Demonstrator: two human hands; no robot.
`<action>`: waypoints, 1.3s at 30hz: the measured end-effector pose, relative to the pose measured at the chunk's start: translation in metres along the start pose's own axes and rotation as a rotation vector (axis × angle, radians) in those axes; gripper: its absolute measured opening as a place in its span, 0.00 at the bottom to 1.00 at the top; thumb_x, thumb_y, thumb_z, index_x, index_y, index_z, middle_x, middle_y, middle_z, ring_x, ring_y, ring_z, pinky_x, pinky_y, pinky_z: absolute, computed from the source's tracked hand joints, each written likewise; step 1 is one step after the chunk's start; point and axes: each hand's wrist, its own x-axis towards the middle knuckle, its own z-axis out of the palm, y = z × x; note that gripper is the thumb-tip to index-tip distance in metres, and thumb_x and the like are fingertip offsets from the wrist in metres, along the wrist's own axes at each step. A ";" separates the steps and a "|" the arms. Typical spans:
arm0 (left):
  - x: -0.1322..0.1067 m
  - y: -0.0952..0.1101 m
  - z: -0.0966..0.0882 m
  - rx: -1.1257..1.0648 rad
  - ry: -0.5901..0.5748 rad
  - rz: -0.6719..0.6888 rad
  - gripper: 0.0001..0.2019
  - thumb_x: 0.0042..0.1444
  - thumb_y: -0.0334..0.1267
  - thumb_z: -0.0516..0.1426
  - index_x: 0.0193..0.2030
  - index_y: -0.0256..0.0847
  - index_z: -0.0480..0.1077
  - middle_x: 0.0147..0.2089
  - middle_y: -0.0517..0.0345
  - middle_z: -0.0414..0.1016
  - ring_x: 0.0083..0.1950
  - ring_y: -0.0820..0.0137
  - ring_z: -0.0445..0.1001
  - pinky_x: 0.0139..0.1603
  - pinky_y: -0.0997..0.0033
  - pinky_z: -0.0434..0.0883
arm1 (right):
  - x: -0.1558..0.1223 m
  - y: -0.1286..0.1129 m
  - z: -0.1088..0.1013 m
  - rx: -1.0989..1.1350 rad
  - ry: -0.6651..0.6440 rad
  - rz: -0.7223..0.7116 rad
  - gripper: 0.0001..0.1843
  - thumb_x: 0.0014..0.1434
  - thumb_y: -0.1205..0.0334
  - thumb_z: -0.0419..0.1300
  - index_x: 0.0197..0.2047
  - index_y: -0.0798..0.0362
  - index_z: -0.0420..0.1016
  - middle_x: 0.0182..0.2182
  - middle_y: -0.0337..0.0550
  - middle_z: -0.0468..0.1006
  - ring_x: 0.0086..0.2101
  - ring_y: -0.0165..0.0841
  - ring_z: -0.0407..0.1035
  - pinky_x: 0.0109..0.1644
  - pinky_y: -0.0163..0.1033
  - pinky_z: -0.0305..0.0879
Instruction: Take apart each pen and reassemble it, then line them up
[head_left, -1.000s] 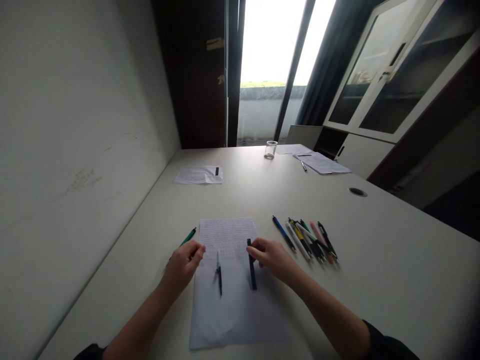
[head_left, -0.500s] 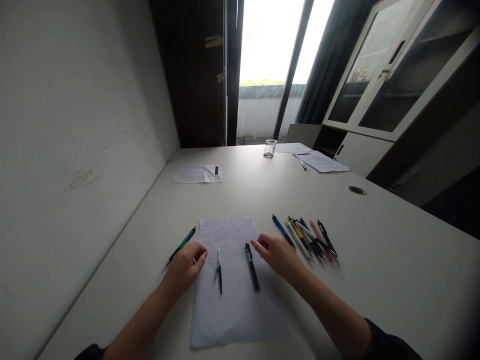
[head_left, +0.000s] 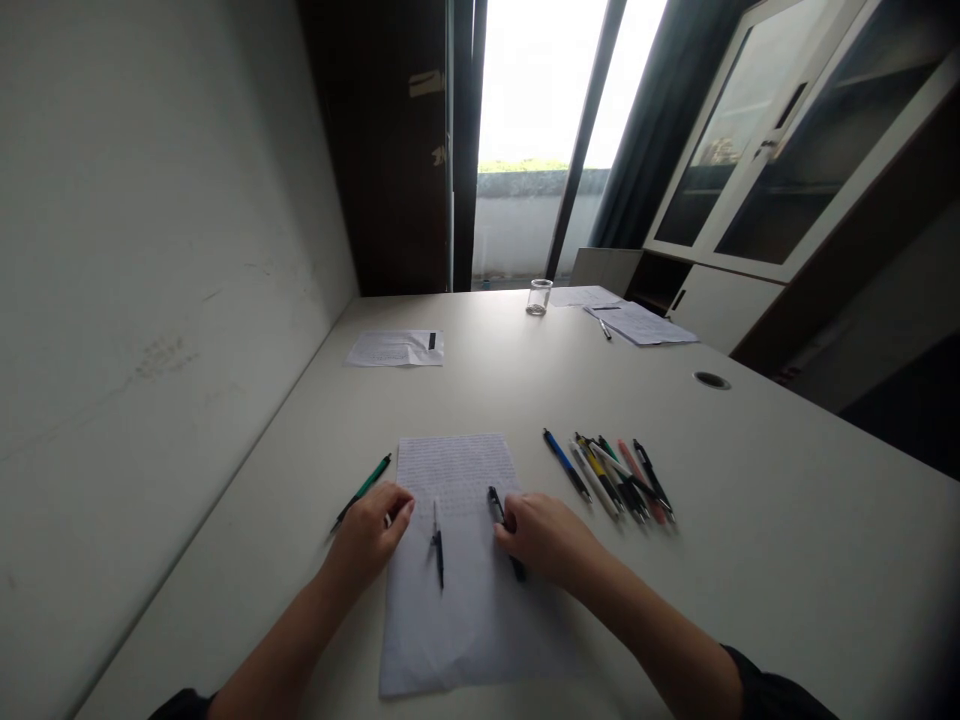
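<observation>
A stapled-looking stack of lined, written-on paper (head_left: 457,640) lies before me. On it, my right hand (head_left: 551,535) is closed over the middle of a black pen (head_left: 495,503), whose two ends show past the fingers. My left hand (head_left: 371,525) rests at the paper's left edge with fingers curled in, and nothing shows in them. A slim pen part (head_left: 439,560), clear at its far end and dark at its near end, lies on the paper between my hands. Just beyond my left hand lies a green and black pen (head_left: 369,484).
Right of the paper lies a loose group of several pens (head_left: 615,478), a blue one (head_left: 564,462) at its left. Farther back are a glass (head_left: 538,297), a paper sheet (head_left: 394,348), a paper stack (head_left: 645,323) and a round cable hole (head_left: 711,381). A wall (head_left: 187,300) borders the left.
My right hand has come down and slightly toward me from beside the black pen, and has closed over it. My left hand stays where it was.
</observation>
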 end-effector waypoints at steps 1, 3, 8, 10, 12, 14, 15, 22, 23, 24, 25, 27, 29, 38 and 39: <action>0.000 0.000 0.000 -0.005 0.010 0.004 0.08 0.63 0.38 0.51 0.37 0.41 0.70 0.35 0.57 0.73 0.34 0.69 0.72 0.35 0.71 0.70 | 0.000 0.000 0.000 0.004 0.002 0.001 0.10 0.58 0.57 0.58 0.31 0.53 0.75 0.30 0.48 0.79 0.30 0.38 0.73 0.29 0.36 0.52; 0.000 0.000 0.000 -0.016 0.035 0.020 0.08 0.64 0.38 0.51 0.37 0.41 0.70 0.35 0.56 0.73 0.34 0.69 0.72 0.35 0.71 0.70 | 0.001 0.000 0.000 0.028 0.024 -0.003 0.08 0.58 0.58 0.58 0.32 0.53 0.75 0.29 0.47 0.79 0.30 0.36 0.72 0.30 0.36 0.53; -0.001 0.002 -0.002 -0.058 0.103 0.126 0.09 0.65 0.39 0.52 0.48 0.43 0.71 0.45 0.52 0.72 0.40 0.68 0.73 0.36 0.71 0.74 | 0.003 -0.004 -0.002 0.149 0.188 -0.163 0.06 0.62 0.59 0.58 0.37 0.53 0.72 0.29 0.41 0.78 0.27 0.31 0.69 0.31 0.34 0.57; -0.002 0.003 -0.002 -0.043 0.114 0.189 0.13 0.64 0.39 0.53 0.54 0.47 0.69 0.51 0.50 0.70 0.47 0.66 0.72 0.41 0.68 0.75 | 0.005 -0.008 -0.004 0.178 0.271 -0.324 0.06 0.64 0.60 0.57 0.38 0.53 0.72 0.31 0.42 0.78 0.31 0.32 0.69 0.35 0.35 0.61; -0.002 0.002 -0.001 -0.007 0.119 0.243 0.16 0.64 0.40 0.54 0.58 0.50 0.67 0.55 0.49 0.68 0.54 0.63 0.70 0.48 0.63 0.75 | 0.007 -0.014 -0.006 0.164 0.355 -0.495 0.06 0.66 0.61 0.57 0.40 0.53 0.72 0.34 0.44 0.78 0.36 0.35 0.69 0.41 0.37 0.63; -0.003 0.001 0.001 0.024 0.121 0.282 0.17 0.63 0.39 0.56 0.59 0.52 0.68 0.56 0.50 0.68 0.56 0.62 0.68 0.53 0.60 0.73 | 0.009 -0.021 -0.008 0.118 0.413 -0.620 0.06 0.66 0.61 0.56 0.41 0.53 0.72 0.34 0.45 0.77 0.38 0.36 0.67 0.44 0.40 0.64; -0.003 0.000 0.002 0.034 0.119 0.299 0.17 0.63 0.39 0.56 0.58 0.52 0.68 0.55 0.51 0.69 0.56 0.62 0.69 0.53 0.59 0.72 | 0.010 -0.025 -0.008 0.090 0.432 -0.659 0.06 0.66 0.61 0.56 0.42 0.53 0.72 0.34 0.45 0.77 0.38 0.36 0.66 0.44 0.40 0.64; -0.003 -0.003 0.002 0.072 0.101 0.341 0.12 0.63 0.38 0.56 0.53 0.47 0.72 0.40 0.55 0.77 0.43 0.65 0.72 0.46 0.63 0.72 | 0.020 -0.046 -0.014 -0.073 0.519 -0.763 0.08 0.68 0.59 0.55 0.44 0.52 0.72 0.32 0.44 0.75 0.40 0.37 0.63 0.45 0.41 0.60; -0.003 -0.003 0.001 0.074 0.114 0.320 0.12 0.64 0.38 0.55 0.52 0.46 0.73 0.40 0.54 0.77 0.43 0.65 0.72 0.46 0.63 0.72 | 0.022 -0.045 -0.016 -0.084 0.548 -0.761 0.09 0.68 0.59 0.55 0.46 0.52 0.72 0.34 0.45 0.75 0.40 0.37 0.63 0.45 0.42 0.60; -0.002 -0.003 0.000 0.073 0.130 0.286 0.11 0.64 0.38 0.54 0.51 0.45 0.73 0.40 0.54 0.77 0.43 0.64 0.72 0.45 0.64 0.71 | 0.024 -0.042 -0.018 -0.092 0.584 -0.755 0.09 0.68 0.58 0.55 0.47 0.52 0.72 0.37 0.45 0.76 0.41 0.37 0.63 0.46 0.42 0.59; -0.001 -0.004 -0.002 0.070 0.149 0.241 0.10 0.65 0.38 0.53 0.50 0.44 0.72 0.40 0.53 0.77 0.42 0.64 0.73 0.45 0.64 0.71 | 0.026 -0.039 -0.020 -0.096 0.630 -0.739 0.10 0.67 0.58 0.55 0.48 0.52 0.72 0.40 0.46 0.76 0.42 0.38 0.62 0.46 0.43 0.59; 0.000 -0.005 -0.004 0.056 0.192 0.146 0.10 0.65 0.39 0.52 0.48 0.43 0.72 0.39 0.53 0.77 0.41 0.64 0.73 0.45 0.64 0.70 | 0.028 -0.031 -0.024 -0.103 0.690 -0.721 0.08 0.68 0.62 0.54 0.47 0.52 0.72 0.41 0.46 0.75 0.40 0.37 0.62 0.44 0.43 0.58; 0.000 -0.006 -0.004 0.033 0.224 0.062 0.09 0.66 0.40 0.50 0.46 0.43 0.70 0.38 0.53 0.77 0.41 0.64 0.74 0.44 0.64 0.70 | 0.028 -0.027 -0.025 -0.142 0.619 -0.787 0.07 0.68 0.65 0.53 0.43 0.53 0.73 0.36 0.44 0.74 0.36 0.34 0.62 0.41 0.41 0.57; -0.001 -0.004 -0.002 -0.040 0.262 -0.074 0.10 0.68 0.41 0.46 0.46 0.43 0.66 0.42 0.54 0.77 0.42 0.64 0.74 0.45 0.63 0.70 | 0.010 -0.041 -0.008 -0.210 0.292 -0.995 0.09 0.67 0.65 0.54 0.35 0.52 0.72 0.32 0.40 0.72 0.34 0.32 0.61 0.34 0.38 0.55; -0.001 -0.004 -0.002 -0.053 0.259 -0.080 0.10 0.68 0.41 0.46 0.46 0.43 0.66 0.42 0.54 0.77 0.41 0.65 0.74 0.45 0.64 0.70 | 0.007 -0.043 -0.009 -0.210 0.282 -1.004 0.10 0.67 0.66 0.54 0.34 0.53 0.72 0.32 0.40 0.72 0.35 0.32 0.62 0.35 0.38 0.55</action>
